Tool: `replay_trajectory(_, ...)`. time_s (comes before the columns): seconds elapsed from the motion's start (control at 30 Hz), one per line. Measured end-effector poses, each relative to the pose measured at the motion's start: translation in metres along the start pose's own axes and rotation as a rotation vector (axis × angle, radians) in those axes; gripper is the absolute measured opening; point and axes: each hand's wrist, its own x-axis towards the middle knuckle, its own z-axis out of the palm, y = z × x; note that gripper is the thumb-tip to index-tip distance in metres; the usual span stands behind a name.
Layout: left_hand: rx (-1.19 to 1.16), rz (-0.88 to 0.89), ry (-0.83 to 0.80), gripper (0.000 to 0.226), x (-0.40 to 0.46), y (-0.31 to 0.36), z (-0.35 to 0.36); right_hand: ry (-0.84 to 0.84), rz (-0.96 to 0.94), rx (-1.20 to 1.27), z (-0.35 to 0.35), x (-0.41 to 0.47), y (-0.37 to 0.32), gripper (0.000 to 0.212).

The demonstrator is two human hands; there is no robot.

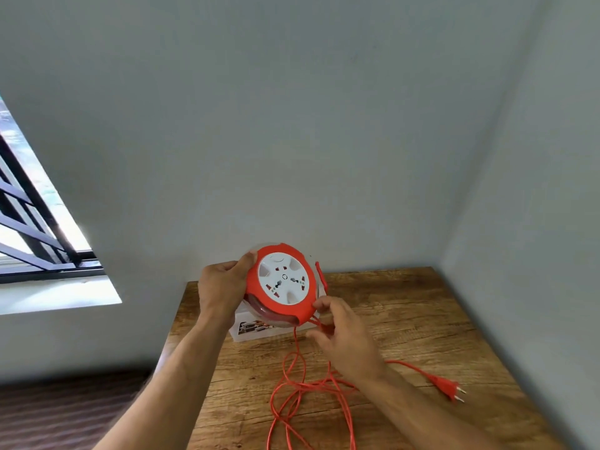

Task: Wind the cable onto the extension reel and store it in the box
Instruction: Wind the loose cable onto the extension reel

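Grey walls (292,125) meet in a corner behind a wooden table (406,319), with a barred window (39,228) off to the left. At the far left of the table sits a white box (256,329), mostly hidden behind the reel. Above it, held up in the air, is the red-and-white extension reel (281,281), its socket face turned toward the person. The left hand (220,284) grips its left rim, thumb curled over the edge. The right hand (344,336) pinches the orange cable (292,384) just below the reel, fingers closed on it. Loose cable loops lie on the near tabletop, the plug (449,388) resting to the right.
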Motion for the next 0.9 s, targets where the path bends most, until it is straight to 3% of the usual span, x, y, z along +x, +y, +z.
replay_trajectory(0.1,0.001,0.012,0.007,0.033,0.0,-0.003,-0.001,0.029,0.046,0.005,0.001,0.001,0.007,0.019)
replay_trajectory(0.27,-0.047,0.07,-0.003,0.028,-0.002,-0.011,-0.012,-0.049,0.56,0.437,-0.013,0.017,0.025,0.021)
replay_trajectory(0.43,-0.385,0.137,0.064,0.026,-0.004,-0.009,-0.03,-0.035,0.794,0.087,-0.038,0.012,0.091,0.027)
replay_trajectory(0.5,-0.515,0.157,0.159,0.023,-0.003,-0.005,-0.039,-0.122,0.819,-0.184,-0.048,0.009,0.125,0.037)
replay_trajectory(0.57,-0.559,0.163,0.27,0.025,0.002,0.0,-0.051,-0.099,0.839,-0.351,-0.057,0.01,0.164,0.031)
replay_trajectory(0.67,-0.557,0.183,0.303,0.027,0.003,0.001,-0.061,-0.048,0.735,-0.486,-0.063,0.009,0.169,0.023)
replay_trajectory(0.73,-0.516,0.19,0.278,0.029,0.001,-0.003,-0.058,0.003,0.539,-0.518,-0.062,0.013,0.132,0.018)
replay_trajectory(0.83,-0.457,0.208,0.233,0.031,-0.005,-0.007,-0.046,0.083,0.216,-0.141,-0.054,0.023,0.075,0.011)
replay_trajectory(0.9,-0.45,0.207,0.225,0.031,-0.008,-0.006,-0.038,-0.12,0.091,0.016,-0.049,0.025,0.037,0.023)
